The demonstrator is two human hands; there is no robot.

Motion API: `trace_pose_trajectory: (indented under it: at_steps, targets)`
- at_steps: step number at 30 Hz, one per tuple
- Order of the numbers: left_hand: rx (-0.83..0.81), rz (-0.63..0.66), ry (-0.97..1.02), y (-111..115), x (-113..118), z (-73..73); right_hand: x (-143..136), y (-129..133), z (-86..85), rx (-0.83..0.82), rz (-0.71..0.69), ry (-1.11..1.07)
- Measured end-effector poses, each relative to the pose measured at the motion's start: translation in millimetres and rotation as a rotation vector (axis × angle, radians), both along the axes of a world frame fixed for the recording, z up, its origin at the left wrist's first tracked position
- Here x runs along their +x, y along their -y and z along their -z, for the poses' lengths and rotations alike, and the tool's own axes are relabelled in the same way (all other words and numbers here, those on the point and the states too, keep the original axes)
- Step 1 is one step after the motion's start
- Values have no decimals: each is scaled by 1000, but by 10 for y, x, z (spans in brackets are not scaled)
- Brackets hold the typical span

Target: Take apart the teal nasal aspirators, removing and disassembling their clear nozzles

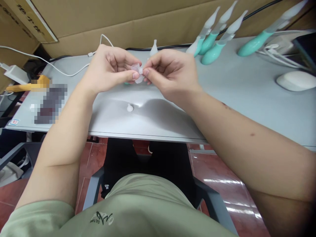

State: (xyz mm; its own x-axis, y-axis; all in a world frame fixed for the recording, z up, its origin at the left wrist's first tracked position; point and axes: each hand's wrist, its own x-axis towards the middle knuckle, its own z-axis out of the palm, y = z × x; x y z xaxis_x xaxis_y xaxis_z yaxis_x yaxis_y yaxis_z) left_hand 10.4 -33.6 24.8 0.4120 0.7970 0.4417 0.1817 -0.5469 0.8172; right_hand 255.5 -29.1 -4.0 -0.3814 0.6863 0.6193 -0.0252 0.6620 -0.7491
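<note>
Your left hand (111, 70) and right hand (170, 74) both pinch the small clear soft-plastic piece (137, 73); squeeze unevenly and it could slip from between your fingertips.

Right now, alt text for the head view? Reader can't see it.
Both hands, left hand and right hand, pinch a small clear plastic piece between their fingertips above a grey table. A small white cap lies on the table below them, and teal-and-white nozzle-tipped devices lie at the far right beside a white mouse.
</note>
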Motion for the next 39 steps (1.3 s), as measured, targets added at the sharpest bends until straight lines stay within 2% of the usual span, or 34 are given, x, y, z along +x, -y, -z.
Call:
trace_pose_trajectory:
  at_steps: [6, 9, 16, 21, 34, 39]
  targets:
    - [-10, -6, -1, 36, 6, -14, -51, -23, -2, -64, -59, -51]
    - [-21, 13, -8, 1, -6, 14, -51, -54, 19, -71, -40, -18]
    - [0, -15, 5, -32, -31, 54, -27, 22, 67, 132, 175, 83]
    - [25, -31, -7, -20, -27, 67, -29, 50, 76, 237, 265, 150]
    - [18, -46, 8, -71, -14, 98, -15, 2, 85, 301, 258, 231]
    - [10, -40, -9, -56, 3, 93, -18, -50, 70, 290, 247, 336]
